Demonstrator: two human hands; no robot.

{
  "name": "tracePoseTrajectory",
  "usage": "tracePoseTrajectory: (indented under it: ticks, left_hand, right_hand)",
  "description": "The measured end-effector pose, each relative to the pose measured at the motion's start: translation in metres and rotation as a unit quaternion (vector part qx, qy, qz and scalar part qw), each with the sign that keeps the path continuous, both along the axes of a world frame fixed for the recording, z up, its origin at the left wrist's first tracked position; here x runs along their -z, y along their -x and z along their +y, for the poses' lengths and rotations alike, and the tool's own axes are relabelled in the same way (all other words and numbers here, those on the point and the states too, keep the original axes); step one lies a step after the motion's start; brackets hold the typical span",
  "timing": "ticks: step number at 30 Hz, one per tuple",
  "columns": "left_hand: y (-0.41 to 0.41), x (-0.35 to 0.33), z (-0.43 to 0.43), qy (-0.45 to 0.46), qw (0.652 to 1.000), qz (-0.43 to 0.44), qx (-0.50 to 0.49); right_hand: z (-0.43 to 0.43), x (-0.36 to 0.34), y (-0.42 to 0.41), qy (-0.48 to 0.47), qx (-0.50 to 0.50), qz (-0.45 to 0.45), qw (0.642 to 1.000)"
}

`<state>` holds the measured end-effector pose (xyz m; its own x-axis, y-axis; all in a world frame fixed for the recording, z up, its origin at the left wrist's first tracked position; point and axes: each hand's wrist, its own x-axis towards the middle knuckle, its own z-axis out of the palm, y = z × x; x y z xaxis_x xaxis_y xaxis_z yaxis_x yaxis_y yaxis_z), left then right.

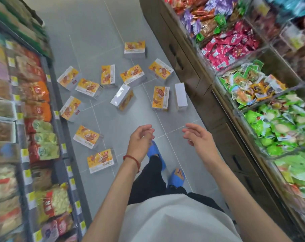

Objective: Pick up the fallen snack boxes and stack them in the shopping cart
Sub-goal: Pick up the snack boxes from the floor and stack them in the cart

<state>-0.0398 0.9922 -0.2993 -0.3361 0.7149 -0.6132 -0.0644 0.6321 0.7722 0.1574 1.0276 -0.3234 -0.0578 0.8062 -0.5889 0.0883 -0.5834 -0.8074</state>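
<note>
Yellow-orange snack boxes lie scattered on the grey tile floor, the nearest just left of the forward blue slipper and the rest ahead of it. The left hand hovers over the slipper and the right hand to its right, both loosely curled and empty. Judged step: approach before a pickup; the next move calls for bending down to grip a box, with the shopping cart out of view.

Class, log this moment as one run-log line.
left hand: open, empty | right hand: open, empty | snack boxes: scattered on floor | cart: not in view
</note>
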Motion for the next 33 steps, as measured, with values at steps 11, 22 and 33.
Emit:
tracePoseTrajectory:
  ticks: [11,22,33]
  left_hand:
    - [0.04,0.041,0.186,0.064,0.991,0.006,0.119]
    - [0.03,0.054,0.338,0.106,0.963,0.035,0.243]
    - [0.036,0.09,0.434,0.127,0.952,-0.005,0.277]
  right_hand:
    - [0.139,0.029,0.046,0.08,0.081,-0.032,0.993]
    - [0.243,0.057,0.046,0.116,0.178,0.0,0.977]
    - [0.318,0.075,0.075,0.153,0.255,-0.019,0.955]
